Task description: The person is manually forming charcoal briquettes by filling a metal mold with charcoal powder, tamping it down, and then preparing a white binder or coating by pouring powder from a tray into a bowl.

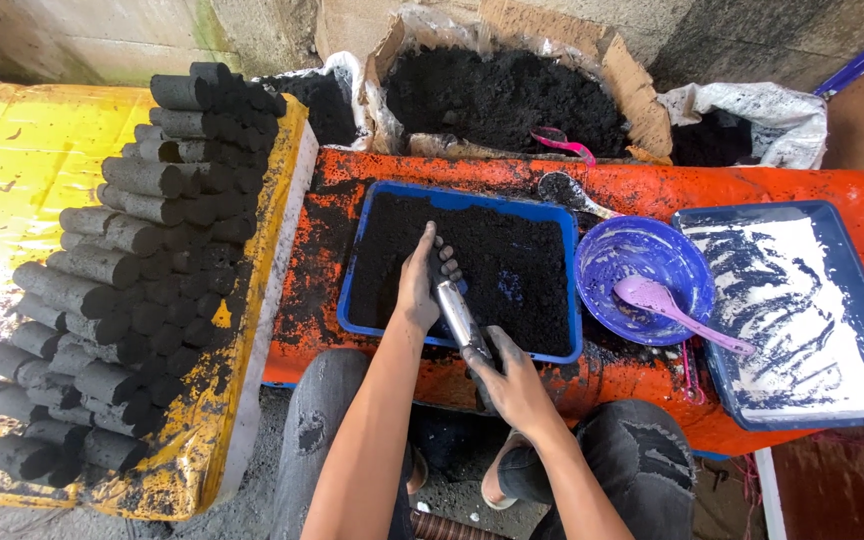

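A blue tray (356, 262) holds black powder on an orange-covered low table. My left hand (420, 280) reaches into the tray, fingers around the upper end of a metal tube (458, 312) pressed into the powder. My right hand (512, 385) grips the tube's lower, blackened end at the tray's near rim. The tube slants from the powder back toward me.
Several black cylindrical briquettes (122, 270) are stacked on a yellow board at left. A purple bowl (642, 262) with a purple spoon (677, 312) stands right of the tray, then a blue tray of white powder (802, 320). A cardboard box of black powder (502, 95) sits behind.
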